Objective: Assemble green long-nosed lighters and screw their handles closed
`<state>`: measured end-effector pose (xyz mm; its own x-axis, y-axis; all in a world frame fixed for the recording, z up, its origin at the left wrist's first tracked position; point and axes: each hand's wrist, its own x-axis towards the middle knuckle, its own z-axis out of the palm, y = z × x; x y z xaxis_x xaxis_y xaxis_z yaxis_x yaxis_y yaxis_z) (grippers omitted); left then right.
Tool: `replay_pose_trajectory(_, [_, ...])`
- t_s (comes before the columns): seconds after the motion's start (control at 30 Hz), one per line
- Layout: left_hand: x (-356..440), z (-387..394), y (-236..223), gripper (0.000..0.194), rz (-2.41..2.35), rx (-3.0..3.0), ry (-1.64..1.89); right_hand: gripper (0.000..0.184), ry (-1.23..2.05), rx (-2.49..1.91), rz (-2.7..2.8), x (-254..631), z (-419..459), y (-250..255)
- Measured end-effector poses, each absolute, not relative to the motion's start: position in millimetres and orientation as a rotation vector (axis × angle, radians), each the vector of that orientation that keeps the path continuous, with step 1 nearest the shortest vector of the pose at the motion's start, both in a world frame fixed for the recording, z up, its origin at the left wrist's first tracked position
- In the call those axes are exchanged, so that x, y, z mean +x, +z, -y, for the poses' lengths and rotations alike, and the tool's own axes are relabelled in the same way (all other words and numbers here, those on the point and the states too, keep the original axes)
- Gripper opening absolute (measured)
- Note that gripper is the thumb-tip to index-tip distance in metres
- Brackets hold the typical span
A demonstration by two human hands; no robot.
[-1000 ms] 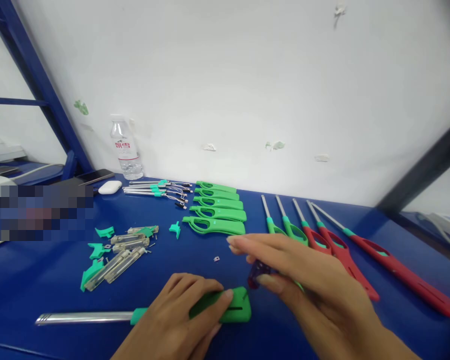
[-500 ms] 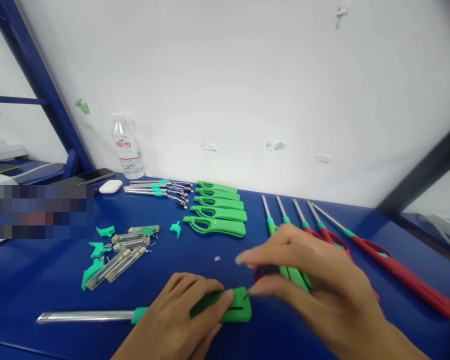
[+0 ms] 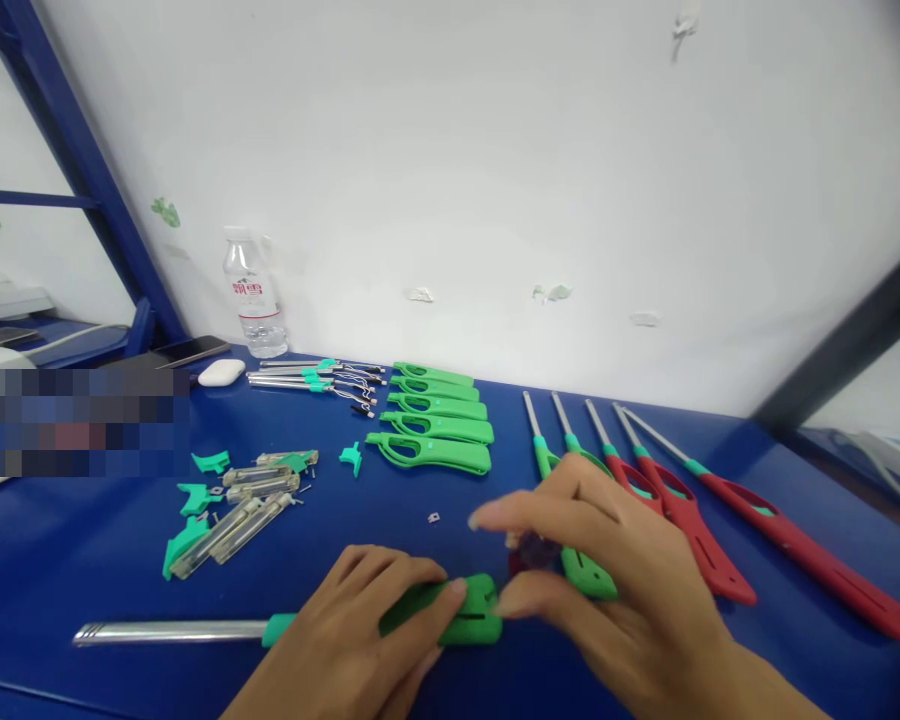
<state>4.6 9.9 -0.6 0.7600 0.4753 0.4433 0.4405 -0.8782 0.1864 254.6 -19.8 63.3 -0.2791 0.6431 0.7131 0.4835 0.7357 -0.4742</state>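
A green utility lighter [image 3: 480, 625] with a long metal barrel lies flat near the front edge, barrel to the left. My left hand [image 3: 364, 625] is closed over its handle and presses it to the table, with the butt end showing past the fingers. Just right of that end, my right hand [image 3: 615, 580] is curled, thumb and forefinger apart at the tips. Inside its curl sits a small dark red-purple thing [image 3: 536, 552], blurred and partly hidden by the fingers. Beyond the hands, a tiny metal piece [image 3: 433, 518] rests on the blue table [image 3: 390, 510].
Green handle shells [image 3: 450, 455] lie in a row at the back. Metal barrels with wires [image 3: 292, 380], clear fuel tanks [image 3: 240, 530] and teal triggers [image 3: 195, 498] are on the left. Red lighters [image 3: 817, 555] and green ones [image 3: 589, 575] lie right. A water bottle [image 3: 253, 300] stands by the wall.
My right hand has shifted slightly and turned, uncovering more of the red lighters and of the dark red-purple thing. My left hand and the green lighter have stayed put.
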Motion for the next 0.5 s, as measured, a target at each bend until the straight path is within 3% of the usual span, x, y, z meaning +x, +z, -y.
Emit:
replay_pose_trajectory(0.13, [4.7, -11.4, -3.8, 0.041, -0.721, 2.909, 0.763, 0.053, 0.435, -0.846, 2.001, 259.2, 21.7, 69.1])
replay_pose_trajectory(0.2, [4.3, -11.5, -4.7, 0.042, -0.718, 2.908, 0.754, 0.049, 0.367, -0.831, 1.957, 259.7, 21.0, 67.5])
replay_pose_trajectory(0.33, [3.4, -9.7, -4.1, 0.041, -0.749, 2.869, 0.741, 0.023, 0.089, -0.822, 1.938, 259.6, 21.0, 56.3])
replay_pose_trajectory(0.5, [2.8, -9.5, -4.8, 0.039, -0.729, 2.864, 0.781, 0.052, 0.300, -0.863, 2.043, 259.9, 22.0, 52.2])
